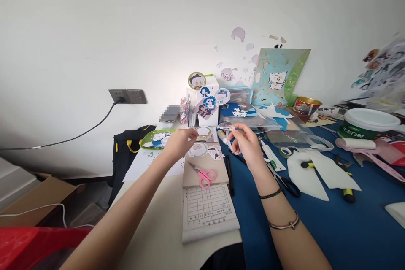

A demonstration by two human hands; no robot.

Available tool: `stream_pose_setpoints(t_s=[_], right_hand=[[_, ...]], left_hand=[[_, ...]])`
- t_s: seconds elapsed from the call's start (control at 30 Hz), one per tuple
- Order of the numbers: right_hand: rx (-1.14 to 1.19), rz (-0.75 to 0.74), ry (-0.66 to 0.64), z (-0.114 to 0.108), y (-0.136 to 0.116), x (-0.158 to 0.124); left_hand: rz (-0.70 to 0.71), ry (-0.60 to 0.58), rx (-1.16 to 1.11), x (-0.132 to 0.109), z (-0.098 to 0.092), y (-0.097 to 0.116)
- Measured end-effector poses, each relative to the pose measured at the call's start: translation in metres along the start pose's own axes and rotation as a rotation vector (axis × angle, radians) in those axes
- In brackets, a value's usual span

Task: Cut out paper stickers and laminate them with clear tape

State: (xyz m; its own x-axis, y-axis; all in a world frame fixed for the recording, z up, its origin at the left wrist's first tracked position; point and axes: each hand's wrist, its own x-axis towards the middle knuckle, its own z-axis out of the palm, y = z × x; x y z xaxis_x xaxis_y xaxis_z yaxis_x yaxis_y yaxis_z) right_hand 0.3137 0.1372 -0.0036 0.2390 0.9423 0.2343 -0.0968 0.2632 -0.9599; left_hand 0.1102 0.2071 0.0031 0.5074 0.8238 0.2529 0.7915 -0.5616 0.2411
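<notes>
My left hand is closed in a pinch beside a round paper cutout; whatever lies between its fingertips is too small to make out. A thin, pale ring, which looks like a roll of clear tape, is held in the curled fingers of my right hand. Below and between the hands, pink-handled scissors lie on a beige board. More character cutouts rest on the board's far part. A printed form pad sits closer to me.
A white box with round stickers stands against the wall. To the right are black-handled scissors, white sheet pieces, pliers, a pink lint roller and a lidded green tub. A phone lies at the back left.
</notes>
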Motion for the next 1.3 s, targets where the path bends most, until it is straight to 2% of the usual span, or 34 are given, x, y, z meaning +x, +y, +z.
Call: stream_pose_setpoints(t_s=[0.1, 0.2, 0.37, 0.6, 0.77, 0.9, 1.07, 1.13, 1.23, 1.3], right_hand=[[-0.013, 0.002, -0.007, 0.0, 0.002, 0.0], [-0.019, -0.002, -0.009, 0.001, 0.002, -0.001], [-0.048, -0.005, -0.001, 0.005, -0.001, -0.004], [-0.06, 0.014, -0.031, 0.006, -0.001, -0.006], [-0.074, 0.005, -0.014, 0.006, 0.004, -0.004], [-0.144, -0.022, -0.001, 0.006, 0.005, -0.004], [-0.379, -0.214, 0.056, 0.005, -0.006, -0.01], [-0.528, -0.301, 0.145, 0.003, -0.017, -0.012], [-0.743, -0.47, 0.384, 0.0, -0.042, -0.017], [-0.79, -0.524, 0.451, -0.002, -0.063, -0.021]], left_hand=[[0.027, -0.092, 0.089, -0.001, -0.001, -0.006], [0.083, -0.174, 0.164, -0.003, 0.006, -0.003], [0.113, -0.233, 0.241, -0.004, 0.013, 0.002], [0.075, -0.193, 0.2, -0.001, 0.02, -0.006], [-0.035, -0.057, 0.014, 0.0, 0.019, -0.011], [-0.109, 0.115, -0.279, 0.0, 0.0, -0.015], [-0.143, 0.282, -0.763, -0.004, -0.044, -0.019], [-0.137, 0.328, -0.926, -0.009, -0.062, -0.016], [-0.109, 0.37, -1.1, -0.019, -0.085, -0.007], [-0.094, 0.394, -1.196, -0.025, -0.097, 0.002]])
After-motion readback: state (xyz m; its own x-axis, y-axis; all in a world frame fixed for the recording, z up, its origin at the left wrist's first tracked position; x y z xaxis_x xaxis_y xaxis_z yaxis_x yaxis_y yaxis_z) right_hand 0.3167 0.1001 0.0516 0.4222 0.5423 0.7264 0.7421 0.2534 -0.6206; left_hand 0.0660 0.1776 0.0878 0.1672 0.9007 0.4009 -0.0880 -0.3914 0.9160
